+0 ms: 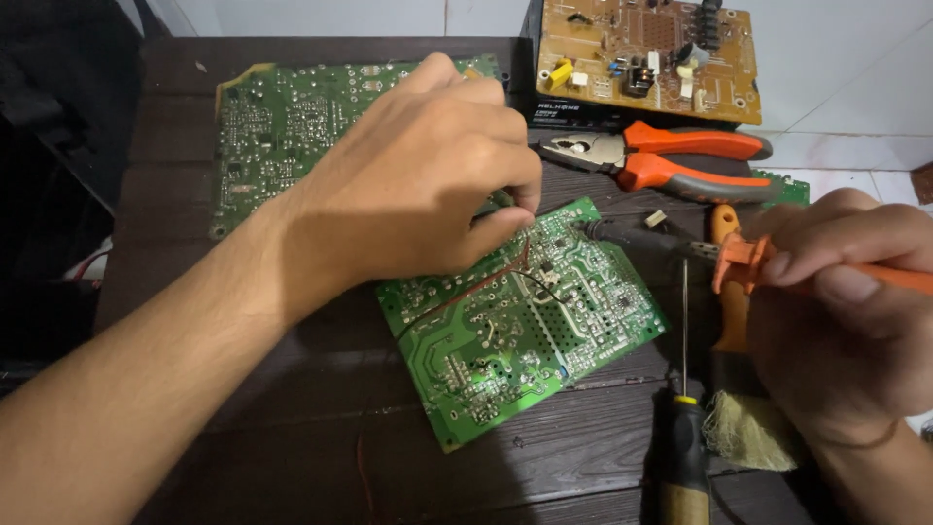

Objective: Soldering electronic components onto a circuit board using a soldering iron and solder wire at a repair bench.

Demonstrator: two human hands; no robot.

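Our left hand point(428, 185) reached in from the near left, its thumb and fingertips pressed together in a pinch on a thin reddish wire point(465, 292) at the far edge of the small green circuit board point(530, 326). The wire ran from the pinch down and left across the board's solder side. Our right hand point(846, 311) came in from the right with its fingers closed round the orange handle of a soldering iron point(680, 245), whose dark barrel pointed left, its tip resting at the board's far right corner, just beside the pinch.

That board lay tilted on the dark wooden table point(292, 428). Beyond it, partly under our left hand, lay a larger green circuit board point(282, 126). Orange-handled pliers point(661, 156) lay to the far right, jaws pointing left. Further back stood a tan circuit board point(646, 58) with components on top, over a black case bearing a small pale label on its front. A screwdriver point(683, 428) lay near right, shaft pointing away, beside a yellowish cloth point(748, 433).

The table's near left stretch lay open beside our forearm; the right was crowded with tools.
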